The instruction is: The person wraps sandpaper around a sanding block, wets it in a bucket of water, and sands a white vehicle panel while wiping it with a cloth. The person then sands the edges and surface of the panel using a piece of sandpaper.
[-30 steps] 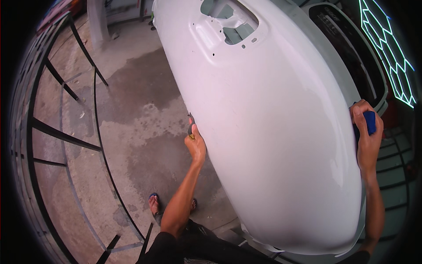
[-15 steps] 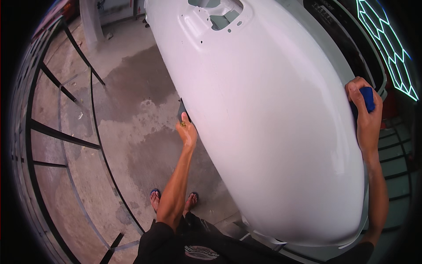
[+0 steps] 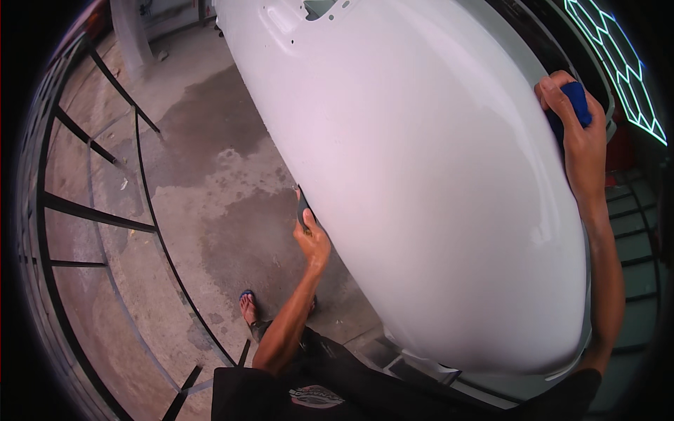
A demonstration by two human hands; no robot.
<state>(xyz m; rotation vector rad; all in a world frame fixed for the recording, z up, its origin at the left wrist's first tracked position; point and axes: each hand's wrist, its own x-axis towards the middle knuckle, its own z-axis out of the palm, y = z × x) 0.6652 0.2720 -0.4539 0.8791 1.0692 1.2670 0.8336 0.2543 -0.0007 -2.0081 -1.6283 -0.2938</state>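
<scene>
A large white car body panel (image 3: 421,189) fills the middle and right of the view, its surface smooth and glossy. My left hand (image 3: 314,244) grips a dark grey sheet that looks like sandpaper (image 3: 303,209) against the panel's left edge, thumb on top. A small yellow-green bit shows by that thumb. At the far right edge of the panel, my right hand (image 3: 584,144) is closed round a bunched blue cloth (image 3: 577,104). The fingertips of both hands are partly hidden.
A black metal frame (image 3: 98,212) stands along the left. The concrete floor (image 3: 168,238) has dark wet patches, and my sandalled foot (image 3: 248,307) is on it. Past the panel on the right are a dark-framed part (image 3: 537,42), lit hexagonal lights (image 3: 618,63) and a black grid (image 3: 632,231).
My left hand has slid down along the panel's left edge, toward me, with the sandpaper. My right hand still holds the blue cloth at the right edge. The whole view has shifted slightly.
</scene>
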